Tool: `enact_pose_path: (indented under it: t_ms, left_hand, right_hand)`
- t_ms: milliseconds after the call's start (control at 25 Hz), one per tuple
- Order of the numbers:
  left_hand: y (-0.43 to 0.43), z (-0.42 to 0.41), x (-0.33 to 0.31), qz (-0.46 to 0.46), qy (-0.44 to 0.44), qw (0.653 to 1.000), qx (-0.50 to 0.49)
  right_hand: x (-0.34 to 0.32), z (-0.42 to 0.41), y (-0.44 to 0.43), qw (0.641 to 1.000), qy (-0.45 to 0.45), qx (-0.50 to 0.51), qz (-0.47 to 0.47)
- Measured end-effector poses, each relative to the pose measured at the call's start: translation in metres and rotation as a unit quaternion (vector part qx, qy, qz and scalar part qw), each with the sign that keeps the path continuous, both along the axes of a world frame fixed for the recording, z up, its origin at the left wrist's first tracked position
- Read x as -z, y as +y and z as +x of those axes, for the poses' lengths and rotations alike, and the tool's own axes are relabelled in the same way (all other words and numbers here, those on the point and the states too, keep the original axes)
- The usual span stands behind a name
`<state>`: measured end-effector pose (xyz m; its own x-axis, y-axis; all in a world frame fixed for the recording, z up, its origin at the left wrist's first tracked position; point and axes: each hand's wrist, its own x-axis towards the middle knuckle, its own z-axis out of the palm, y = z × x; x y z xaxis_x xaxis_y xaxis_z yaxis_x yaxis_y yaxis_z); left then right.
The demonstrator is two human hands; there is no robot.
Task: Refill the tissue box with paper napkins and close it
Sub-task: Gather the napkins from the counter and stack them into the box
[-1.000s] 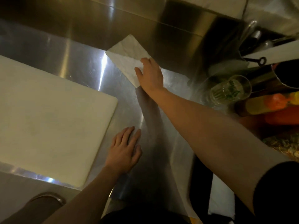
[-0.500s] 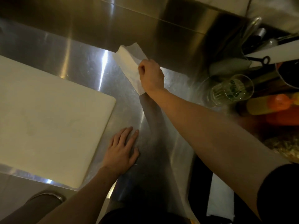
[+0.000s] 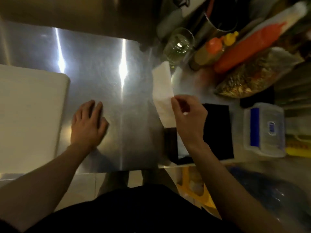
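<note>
My right hand (image 3: 188, 118) pinches a folded white paper napkin (image 3: 163, 93) by its near edge, holding it above the steel counter. The napkin hangs over the far left corner of a black rectangular tissue box (image 3: 217, 132), which lies on the counter under my right wrist. The box's left part (image 3: 170, 143) looks like an open dark section, with my arm hiding its middle. My left hand (image 3: 88, 121) rests flat on the counter, fingers spread, holding nothing.
A white cutting board (image 3: 28, 118) lies at the left. A drinking glass (image 3: 178, 45), sauce bottles (image 3: 212, 49), an orange bag (image 3: 249, 46) and a bag of dried food (image 3: 249, 78) crowd the back right. A clear plastic container (image 3: 264, 130) stands right of the box.
My right hand picked the napkin up from the far counter and brought it near and to the right, over the black box. The view swung right. My left hand stayed flat.
</note>
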<state>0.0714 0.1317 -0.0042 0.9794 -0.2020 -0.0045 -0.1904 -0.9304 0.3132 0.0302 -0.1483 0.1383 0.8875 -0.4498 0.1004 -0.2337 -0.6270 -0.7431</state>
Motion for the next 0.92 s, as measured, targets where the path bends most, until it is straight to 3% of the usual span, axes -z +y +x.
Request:
enact_pose_path:
  t_ms: [120,320,520,800,920]
  left_hand:
    - [-0.003,-0.006,0.0,-0.011,-0.008,1.0,0.015]
    - [-0.004,-0.008,-0.001,-0.017,-0.011,0.999,0.026]
    - [-0.005,-0.011,-0.005,-0.027,-0.018,0.999,0.026]
    - [-0.005,-0.008,-0.006,-0.023,-0.01,0.999,0.037]
    - [-0.004,-0.009,-0.009,-0.031,0.002,0.999,0.034]
  right_hand:
    - [-0.006,-0.066,-0.025,0.998,0.025,0.062,-0.016]
    - [-0.008,-0.109,-0.041,0.992,0.023,0.122,-0.035]
    - [0.019,-0.119,-0.043,0.988,0.102,0.11,-0.042]
    - [-0.033,-0.108,-0.058,0.991,-0.005,0.103,-0.081]
    - [-0.011,-0.109,-0.053,0.992,0.067,0.079,-0.077]
